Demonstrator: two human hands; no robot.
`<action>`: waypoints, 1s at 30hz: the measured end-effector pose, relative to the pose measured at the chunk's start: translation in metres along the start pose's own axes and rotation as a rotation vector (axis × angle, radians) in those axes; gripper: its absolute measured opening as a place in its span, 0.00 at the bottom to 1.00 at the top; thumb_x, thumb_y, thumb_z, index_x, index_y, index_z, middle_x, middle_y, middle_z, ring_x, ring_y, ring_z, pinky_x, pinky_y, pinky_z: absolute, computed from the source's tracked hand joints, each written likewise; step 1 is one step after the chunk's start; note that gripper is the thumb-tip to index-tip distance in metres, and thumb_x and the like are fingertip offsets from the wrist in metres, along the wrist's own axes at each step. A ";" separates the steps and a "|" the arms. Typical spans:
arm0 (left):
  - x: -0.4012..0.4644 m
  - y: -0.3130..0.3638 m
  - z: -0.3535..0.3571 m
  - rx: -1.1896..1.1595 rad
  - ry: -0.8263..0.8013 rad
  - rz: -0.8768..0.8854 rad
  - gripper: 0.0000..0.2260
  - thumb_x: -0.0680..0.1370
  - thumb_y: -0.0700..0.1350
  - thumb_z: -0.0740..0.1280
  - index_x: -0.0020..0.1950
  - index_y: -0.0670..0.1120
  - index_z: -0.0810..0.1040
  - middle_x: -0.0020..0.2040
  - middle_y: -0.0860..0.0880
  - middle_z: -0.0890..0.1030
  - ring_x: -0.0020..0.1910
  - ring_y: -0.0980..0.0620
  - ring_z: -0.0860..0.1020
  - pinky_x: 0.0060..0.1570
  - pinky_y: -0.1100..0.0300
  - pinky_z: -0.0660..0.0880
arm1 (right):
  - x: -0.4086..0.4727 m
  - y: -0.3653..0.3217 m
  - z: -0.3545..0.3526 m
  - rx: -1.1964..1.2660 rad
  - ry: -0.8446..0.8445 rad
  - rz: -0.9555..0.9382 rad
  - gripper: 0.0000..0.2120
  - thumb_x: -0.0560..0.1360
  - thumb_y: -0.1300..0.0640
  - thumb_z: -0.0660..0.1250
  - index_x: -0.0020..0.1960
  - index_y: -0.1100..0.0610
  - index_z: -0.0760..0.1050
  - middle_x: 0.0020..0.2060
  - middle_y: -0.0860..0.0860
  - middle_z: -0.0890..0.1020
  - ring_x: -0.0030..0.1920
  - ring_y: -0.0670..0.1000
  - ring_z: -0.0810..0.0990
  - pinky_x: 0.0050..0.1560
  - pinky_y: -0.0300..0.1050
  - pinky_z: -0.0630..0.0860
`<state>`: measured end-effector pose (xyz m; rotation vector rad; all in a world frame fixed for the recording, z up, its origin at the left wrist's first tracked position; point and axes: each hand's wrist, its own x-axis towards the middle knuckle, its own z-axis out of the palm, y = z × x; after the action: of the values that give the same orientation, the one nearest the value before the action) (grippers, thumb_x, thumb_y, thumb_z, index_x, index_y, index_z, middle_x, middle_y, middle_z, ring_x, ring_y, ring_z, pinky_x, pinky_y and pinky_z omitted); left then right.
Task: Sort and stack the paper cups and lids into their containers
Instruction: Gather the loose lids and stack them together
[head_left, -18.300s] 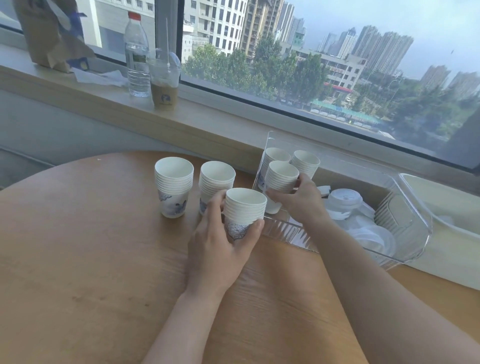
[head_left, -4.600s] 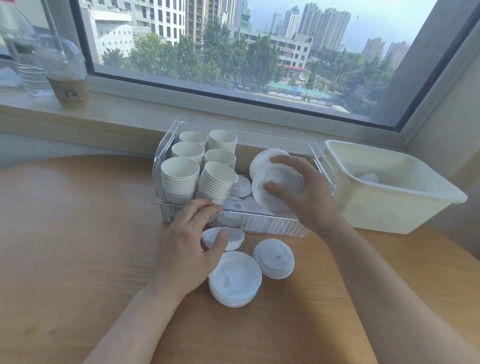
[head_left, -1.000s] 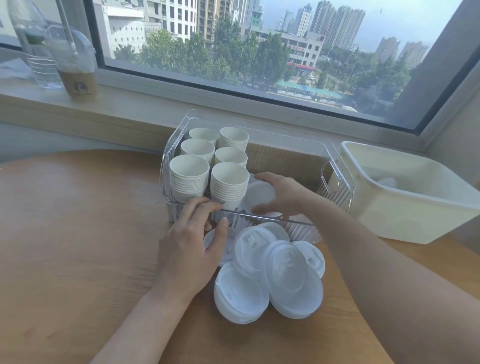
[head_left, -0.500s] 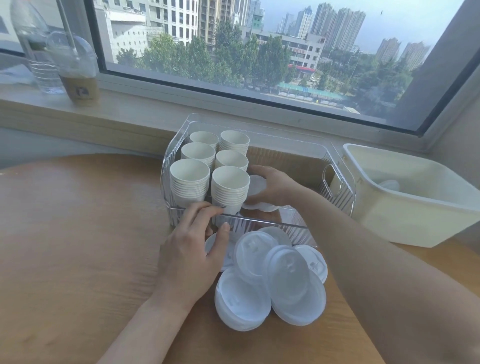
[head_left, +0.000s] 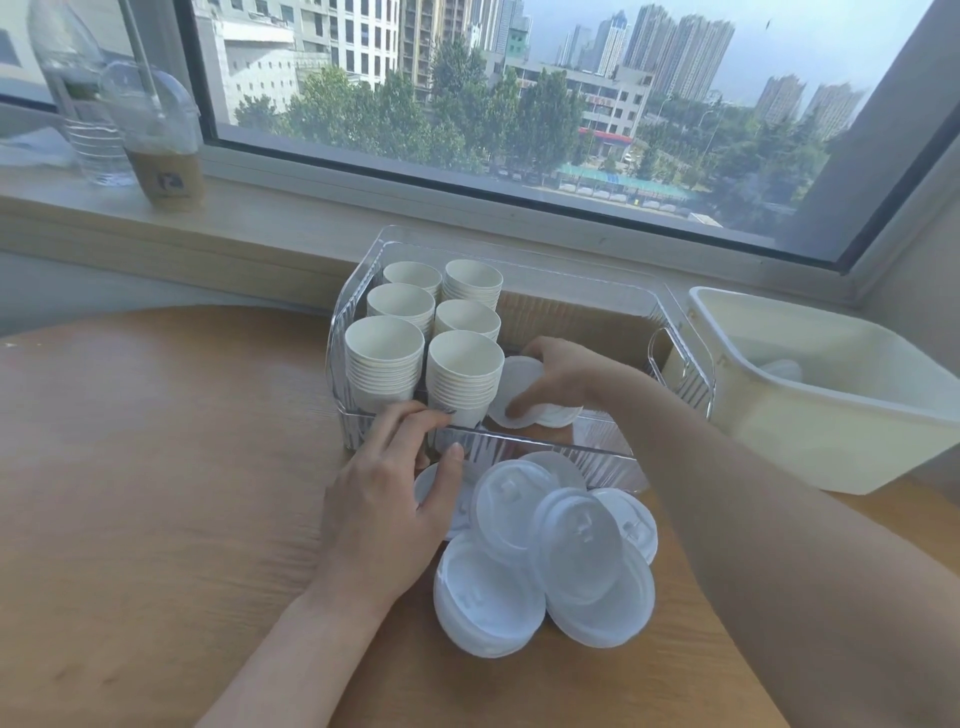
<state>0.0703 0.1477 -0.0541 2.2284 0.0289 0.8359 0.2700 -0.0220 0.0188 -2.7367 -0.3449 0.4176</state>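
Observation:
Several stacks of white paper cups (head_left: 384, 358) stand in the left part of a clear plastic bin (head_left: 545, 447) on the round wooden table. Inside the bin, my right hand (head_left: 563, 376) grips a small stack of white lids (head_left: 514, 395) right beside the cups. On the table in front of the bin lies a loose pile of white lids (head_left: 556, 556). My left hand (head_left: 387, 499) rests at the pile's left edge, its thumb on one lid (head_left: 431, 491) and its fingers against the bin's front wall.
A cream plastic tub (head_left: 831, 395) sits to the right of the bin with a lid inside. On the windowsill at the back left stand an iced coffee cup (head_left: 161, 140) and a water bottle (head_left: 78, 98). The table's edge curves at the left.
My right hand has pulled the held lids slightly toward the bin's front, next to the cups. The left hand and the lid pile on the table have barely moved.

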 end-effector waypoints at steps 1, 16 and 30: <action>0.000 0.000 0.000 0.001 0.002 -0.002 0.13 0.81 0.54 0.65 0.62 0.52 0.82 0.58 0.60 0.77 0.43 0.57 0.79 0.39 0.49 0.81 | -0.002 0.002 -0.001 0.015 0.011 -0.004 0.41 0.64 0.47 0.85 0.72 0.50 0.72 0.62 0.51 0.78 0.61 0.56 0.78 0.59 0.52 0.78; -0.014 0.000 -0.008 0.006 -0.015 0.061 0.16 0.81 0.58 0.63 0.65 0.54 0.79 0.63 0.63 0.74 0.49 0.60 0.79 0.41 0.55 0.80 | -0.135 0.028 -0.010 0.399 0.712 -0.330 0.17 0.72 0.50 0.81 0.56 0.50 0.78 0.48 0.44 0.82 0.48 0.46 0.80 0.46 0.38 0.74; -0.080 0.025 -0.038 -0.027 -0.177 -0.197 0.36 0.78 0.75 0.52 0.77 0.54 0.70 0.71 0.60 0.70 0.74 0.54 0.69 0.72 0.54 0.64 | -0.230 0.114 0.092 0.226 0.886 -0.360 0.20 0.75 0.58 0.77 0.63 0.46 0.74 0.57 0.39 0.76 0.52 0.45 0.80 0.46 0.41 0.76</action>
<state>-0.0200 0.1330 -0.0635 2.2231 0.1493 0.5287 0.0477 -0.1640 -0.0508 -2.2794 -0.4796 -0.7769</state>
